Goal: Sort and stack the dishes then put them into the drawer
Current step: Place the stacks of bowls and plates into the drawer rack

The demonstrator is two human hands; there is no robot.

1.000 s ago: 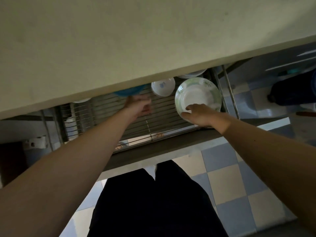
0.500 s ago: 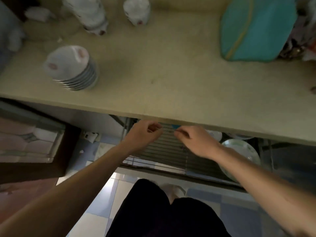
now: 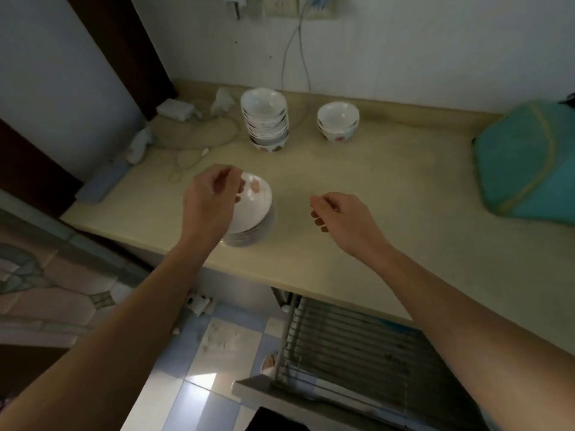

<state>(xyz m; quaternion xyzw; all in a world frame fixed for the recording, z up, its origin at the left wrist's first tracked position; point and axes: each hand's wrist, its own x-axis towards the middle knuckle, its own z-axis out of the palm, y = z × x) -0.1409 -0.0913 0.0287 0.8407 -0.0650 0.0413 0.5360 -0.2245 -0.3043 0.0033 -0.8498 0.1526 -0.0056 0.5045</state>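
A stack of white plates (image 3: 253, 213) sits near the front edge of the beige counter (image 3: 389, 194). My left hand (image 3: 211, 200) hovers over its left side, fingers loosely curled, holding nothing. My right hand (image 3: 342, 217) hangs above bare counter to the right of the stack, fingers curled and empty. A tall stack of white bowls (image 3: 265, 121) and a shorter stack of bowls (image 3: 338, 121) stand near the back wall. Below the counter the wire-rack drawer (image 3: 357, 346) is pulled out.
A teal cover (image 3: 529, 163) lies at the counter's right end. Cables, a white adapter (image 3: 175, 109) and crumpled tissue (image 3: 222, 101) clutter the back left corner. A dark door frame (image 3: 124, 54) rises at left. Checked floor tiles (image 3: 214, 353) show below.
My hands rose out of the drawer, where the right one held a green-rimmed plate, and now hover over the counter. The view tilted up from the drawer to the countertop.
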